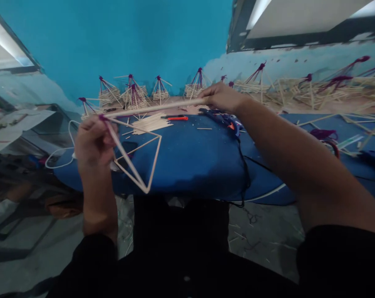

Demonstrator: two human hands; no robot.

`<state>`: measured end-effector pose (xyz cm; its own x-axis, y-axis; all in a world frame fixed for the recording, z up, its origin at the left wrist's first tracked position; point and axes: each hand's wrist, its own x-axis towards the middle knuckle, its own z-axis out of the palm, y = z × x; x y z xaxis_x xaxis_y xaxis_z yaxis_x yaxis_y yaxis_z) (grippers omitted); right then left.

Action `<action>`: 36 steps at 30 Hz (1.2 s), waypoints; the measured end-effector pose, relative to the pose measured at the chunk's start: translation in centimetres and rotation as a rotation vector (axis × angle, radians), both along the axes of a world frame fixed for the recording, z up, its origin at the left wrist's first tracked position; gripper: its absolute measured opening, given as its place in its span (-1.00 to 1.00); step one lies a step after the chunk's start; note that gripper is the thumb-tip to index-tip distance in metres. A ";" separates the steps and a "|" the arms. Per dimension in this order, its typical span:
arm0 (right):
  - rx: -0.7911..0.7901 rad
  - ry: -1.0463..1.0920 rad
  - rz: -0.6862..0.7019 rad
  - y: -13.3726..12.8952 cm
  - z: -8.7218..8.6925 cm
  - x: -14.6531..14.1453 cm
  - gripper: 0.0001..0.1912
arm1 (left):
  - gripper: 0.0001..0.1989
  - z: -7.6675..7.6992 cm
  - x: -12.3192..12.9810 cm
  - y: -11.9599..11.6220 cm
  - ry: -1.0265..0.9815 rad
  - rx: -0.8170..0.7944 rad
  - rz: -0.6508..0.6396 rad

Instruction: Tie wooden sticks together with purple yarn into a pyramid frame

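Observation:
My left hand (94, 138) is closed around the top corner of a pyramid-shaped frame of thin wooden sticks (154, 163). Purple yarn (102, 118) is wound at that corner, and the open frame hangs tilted over the front of the blue table cover. From there a long pale stick (156, 108) runs nearly level to my right hand (223, 97), with a purple strand along part of its underside. The fingers of my right hand pinch the stick's far end. Exactly how the stick joins the corner is hidden by my left fingers.
Loose sticks (150, 123) lie beside an orange cutter (177, 118) on the blue cover (187, 161). A dark blue tool (220, 118) with a black cord sits right of them. Several purple-topped stick structures (159, 89) line the wall. More frames (361, 124) lie at right.

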<state>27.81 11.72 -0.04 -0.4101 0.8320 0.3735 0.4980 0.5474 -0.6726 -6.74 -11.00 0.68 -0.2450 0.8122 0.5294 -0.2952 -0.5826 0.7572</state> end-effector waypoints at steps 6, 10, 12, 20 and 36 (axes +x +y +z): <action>-0.065 -0.120 -0.002 2.5 0.2 2.5 -0.72 | -0.58 1.2 -5.4 -2.5 -0.177 -0.068 0.013; 0.278 -0.289 -0.050 2.0 -1.0 1.8 -0.80 | -0.60 0.2 -5.5 -2.5 -0.276 -0.141 -0.040; 0.296 -0.380 -0.097 -0.3 -0.9 0.2 -0.83 | -0.59 -0.9 -4.5 -1.8 -0.204 -0.128 -0.042; 0.250 0.127 0.303 -16.6 -0.5 -6.4 -0.89 | -0.47 -3.9 1.1 0.0 -0.140 -0.192 -0.129; 0.230 -0.014 0.170 -23.3 -5.3 -7.0 -0.76 | -0.40 -6.1 8.2 0.3 -0.109 -0.281 -0.270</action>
